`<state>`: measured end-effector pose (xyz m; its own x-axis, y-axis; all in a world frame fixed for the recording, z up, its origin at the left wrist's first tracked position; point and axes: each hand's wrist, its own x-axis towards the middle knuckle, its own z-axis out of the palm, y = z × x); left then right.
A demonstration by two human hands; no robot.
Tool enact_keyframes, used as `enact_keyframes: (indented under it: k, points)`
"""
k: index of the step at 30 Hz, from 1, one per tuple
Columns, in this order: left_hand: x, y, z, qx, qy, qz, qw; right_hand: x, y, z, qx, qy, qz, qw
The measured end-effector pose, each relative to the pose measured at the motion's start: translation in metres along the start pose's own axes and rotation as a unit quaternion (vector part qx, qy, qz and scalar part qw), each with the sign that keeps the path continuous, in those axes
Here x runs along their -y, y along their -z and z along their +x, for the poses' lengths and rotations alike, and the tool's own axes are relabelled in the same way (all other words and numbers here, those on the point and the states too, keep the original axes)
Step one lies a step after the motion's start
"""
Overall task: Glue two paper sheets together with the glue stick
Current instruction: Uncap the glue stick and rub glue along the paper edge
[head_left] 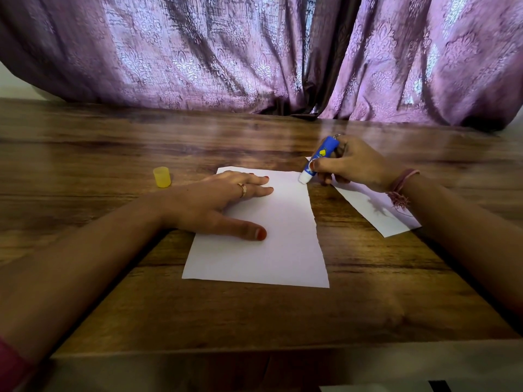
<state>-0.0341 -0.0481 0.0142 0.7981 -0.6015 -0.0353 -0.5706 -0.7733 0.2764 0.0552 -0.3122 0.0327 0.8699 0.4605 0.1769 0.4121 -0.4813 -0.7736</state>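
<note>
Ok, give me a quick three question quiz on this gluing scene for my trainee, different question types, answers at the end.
1. True or false: the yellow cap is on the glue stick.
2. Which hand presses flat on the large paper sheet?
3. The glue tip is at the sheet's: A) near left corner B) far right corner C) centre.

Key: 1. False, it stands on the table. 2. The left hand; the right hand grips the glue stick. 3. B.

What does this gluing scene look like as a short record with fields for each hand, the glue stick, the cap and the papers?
left hand: flat on the near paper sheet, fingers straight
right hand: grips the glue stick
glue stick: uncapped, tilted, tip at the near sheet's far right corner
cap: yellow, upright on the wooden table, left of the sheet
second paper sheet: on the table, partly under the right hand
</note>
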Motion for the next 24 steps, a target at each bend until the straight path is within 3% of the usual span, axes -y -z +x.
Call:
enact_keyframes:
  k: [11, 24]
  points:
    - [0.003, -0.001, 0.001, 0.003, 0.003, 0.004, 1.0, 0.001, 0.003, -0.001, 0.038, 0.016, 0.005, 0.999]
    - [0.002, -0.001, 0.001, 0.002, 0.0, 0.0, 1.0, -0.01, -0.005, 0.009, -0.061, 0.021, 0.03, 0.997]
